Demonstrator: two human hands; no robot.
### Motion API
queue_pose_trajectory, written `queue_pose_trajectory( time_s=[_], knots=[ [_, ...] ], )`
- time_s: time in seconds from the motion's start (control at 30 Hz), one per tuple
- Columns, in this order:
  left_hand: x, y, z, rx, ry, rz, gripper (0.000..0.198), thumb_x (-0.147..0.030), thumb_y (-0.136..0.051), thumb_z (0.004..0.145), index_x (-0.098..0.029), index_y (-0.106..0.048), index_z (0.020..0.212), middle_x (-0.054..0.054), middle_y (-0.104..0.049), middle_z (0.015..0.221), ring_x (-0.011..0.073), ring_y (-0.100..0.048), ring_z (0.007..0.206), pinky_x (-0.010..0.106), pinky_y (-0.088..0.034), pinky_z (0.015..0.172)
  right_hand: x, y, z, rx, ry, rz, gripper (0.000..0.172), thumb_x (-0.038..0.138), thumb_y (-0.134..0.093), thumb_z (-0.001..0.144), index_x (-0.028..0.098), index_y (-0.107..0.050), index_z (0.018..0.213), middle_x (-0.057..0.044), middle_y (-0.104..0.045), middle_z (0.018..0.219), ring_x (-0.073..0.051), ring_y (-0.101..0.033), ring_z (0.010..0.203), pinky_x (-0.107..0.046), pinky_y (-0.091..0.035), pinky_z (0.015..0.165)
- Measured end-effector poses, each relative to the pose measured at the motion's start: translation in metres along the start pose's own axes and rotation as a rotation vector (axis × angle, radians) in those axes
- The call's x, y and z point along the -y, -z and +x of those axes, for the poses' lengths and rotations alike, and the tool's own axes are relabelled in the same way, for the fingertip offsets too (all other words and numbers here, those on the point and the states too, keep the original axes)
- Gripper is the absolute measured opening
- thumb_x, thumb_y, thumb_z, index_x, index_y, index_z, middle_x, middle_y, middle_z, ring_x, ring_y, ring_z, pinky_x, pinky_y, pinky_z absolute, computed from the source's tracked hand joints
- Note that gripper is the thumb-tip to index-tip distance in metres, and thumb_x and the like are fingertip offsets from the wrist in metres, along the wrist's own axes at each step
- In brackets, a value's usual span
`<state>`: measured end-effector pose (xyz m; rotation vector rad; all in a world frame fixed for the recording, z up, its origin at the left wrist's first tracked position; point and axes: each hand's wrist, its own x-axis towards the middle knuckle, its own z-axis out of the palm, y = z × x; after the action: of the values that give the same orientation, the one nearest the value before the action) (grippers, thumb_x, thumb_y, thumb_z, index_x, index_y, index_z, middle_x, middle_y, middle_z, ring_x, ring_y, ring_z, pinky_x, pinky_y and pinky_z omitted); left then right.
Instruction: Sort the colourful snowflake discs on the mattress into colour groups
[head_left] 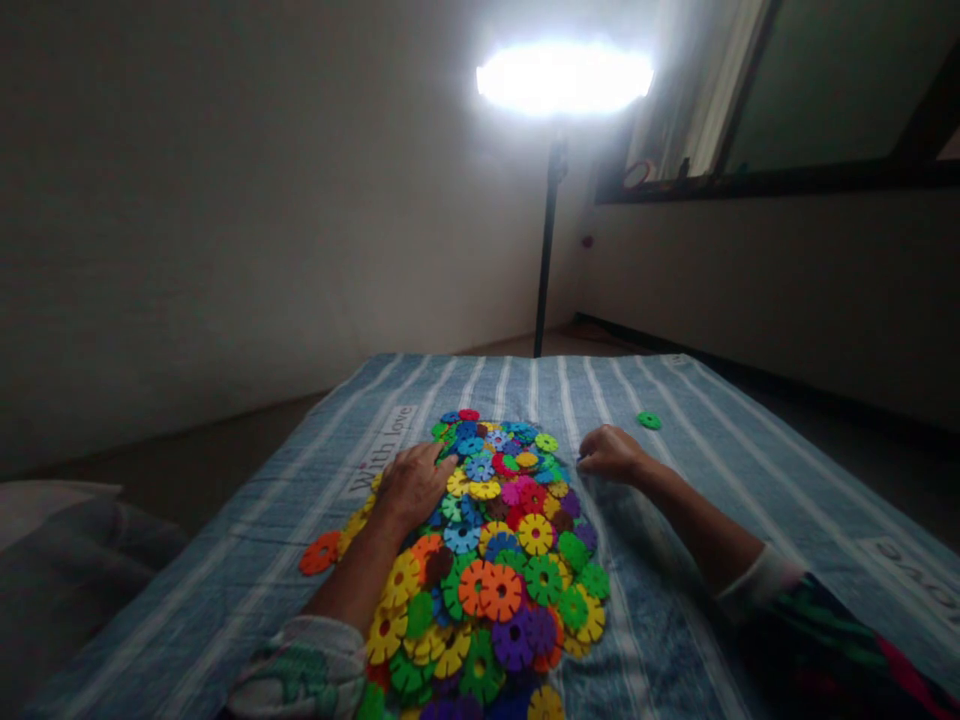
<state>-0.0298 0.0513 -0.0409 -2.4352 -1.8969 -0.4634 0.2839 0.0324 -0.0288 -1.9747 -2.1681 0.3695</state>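
A large heap of slotted plastic discs [478, 586] in many colours, shaped like snowflakes or flowers, lies on a striped blue cloth [660, 610]. My left hand [416, 482] rests palm down on the heap's left side, fingers stretched forward and the thumb apart. It partly covers yellow discs there. Just off the heap's far right edge is my right hand [611, 453], its fingers curled together over the cloth. Whatever they may hold is hidden. One green disc [649, 421] lies alone beyond the right hand. An orange disc [321, 553] sits at the heap's left edge.
Behind the cloth's far edge stands a bright lamp [564, 80] on a dark pole [547, 250]. A wall [262, 200] rises at the left and back, and a window [817, 90] is at upper right. Pale translucent material [75, 560] lies at the left.
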Motion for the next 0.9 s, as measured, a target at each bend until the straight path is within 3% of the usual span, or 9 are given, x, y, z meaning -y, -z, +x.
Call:
queue_pose_trajectory(
  time_s=[0.17,0.33,0.57,0.73,0.9],
  knots=[
    [-0.001,0.0,0.0,0.008,-0.001,-0.001,0.039,-0.037,-0.037,0.093,-0.016,-0.063,0.115,0.01,-0.067,0.118,0.0245,-0.06,0.113,0.036,-0.043,0.101,0.025,-0.008,0.005,-0.049,0.124,0.276,0.03,0.037,-0.059,0.082,0.015,-0.078,0.091,-0.003,-0.071,0.074,-0.016,-0.064,0.071,-0.022,-0.038,0.057],
    [-0.001,0.001,-0.001,0.028,-0.003,-0.014,0.038,-0.036,-0.037,0.094,-0.016,-0.062,0.114,0.011,-0.066,0.12,0.0243,-0.059,0.115,0.036,-0.042,0.103,0.043,-0.012,0.019,-0.186,0.147,-0.013,0.024,0.028,-0.055,0.086,0.022,-0.076,0.095,-0.006,-0.071,0.095,-0.018,-0.064,0.086,-0.024,-0.04,0.067],
    [-0.001,0.001,-0.001,0.031,0.0,-0.013,0.035,-0.035,-0.037,0.094,-0.017,-0.062,0.111,0.011,-0.066,0.121,0.0237,-0.059,0.115,0.036,-0.041,0.103,0.058,-0.018,0.045,-0.109,0.175,-0.131,0.024,0.029,-0.055,0.086,0.023,-0.074,0.099,-0.008,-0.066,0.105,-0.02,-0.062,0.096,-0.025,-0.041,0.072],
    [0.0,-0.001,-0.001,0.033,-0.01,-0.042,0.035,-0.033,-0.037,0.094,-0.017,-0.061,0.115,0.011,-0.065,0.123,0.0237,-0.058,0.117,0.037,-0.041,0.103,0.054,-0.016,0.058,-0.045,0.189,-0.173,0.026,0.035,-0.06,0.085,0.022,-0.073,0.103,-0.009,-0.067,0.107,-0.02,-0.061,0.096,-0.025,-0.04,0.073],
    [-0.001,-0.004,-0.002,0.035,-0.075,-0.084,0.035,-0.03,-0.034,0.095,-0.018,-0.062,0.113,0.01,-0.066,0.122,0.0213,-0.059,0.116,0.034,-0.042,0.103,0.047,-0.019,0.058,-0.038,0.215,-0.173,0.022,0.028,-0.054,0.088,0.02,-0.073,0.097,-0.009,-0.068,0.103,-0.019,-0.061,0.092,-0.025,-0.037,0.068]
  ],
)
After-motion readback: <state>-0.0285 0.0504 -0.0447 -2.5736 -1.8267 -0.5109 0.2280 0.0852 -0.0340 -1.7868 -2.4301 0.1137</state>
